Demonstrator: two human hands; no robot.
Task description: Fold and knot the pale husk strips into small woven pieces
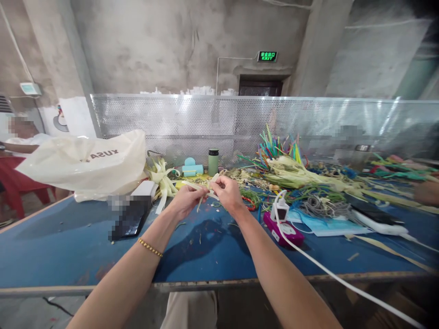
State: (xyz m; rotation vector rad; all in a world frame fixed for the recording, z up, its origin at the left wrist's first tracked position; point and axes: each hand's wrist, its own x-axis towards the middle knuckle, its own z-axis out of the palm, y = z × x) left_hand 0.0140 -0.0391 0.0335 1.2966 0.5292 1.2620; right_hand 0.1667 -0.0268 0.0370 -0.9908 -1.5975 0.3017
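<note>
Both my hands are raised over the blue table (68, 246), pinching a pale strip of corn husk (196, 186) between them. My left hand (185, 199), with a gold bracelet on its wrist, grips the strip's left part with closed fingers. My right hand (225, 191) pinches the same strip at its right end, close to the left hand. A thin greenish shred hangs down from the strip between the hands.
A dark phone (128, 217) lies left of my hands, a cream plastic bag (85, 162) behind it. A purple power strip (284, 230) with a white charger and cable lies right. Heaped husks and coloured cords (302, 178), a green flask (213, 162) and a perforated metal screen (240, 123) stand behind.
</note>
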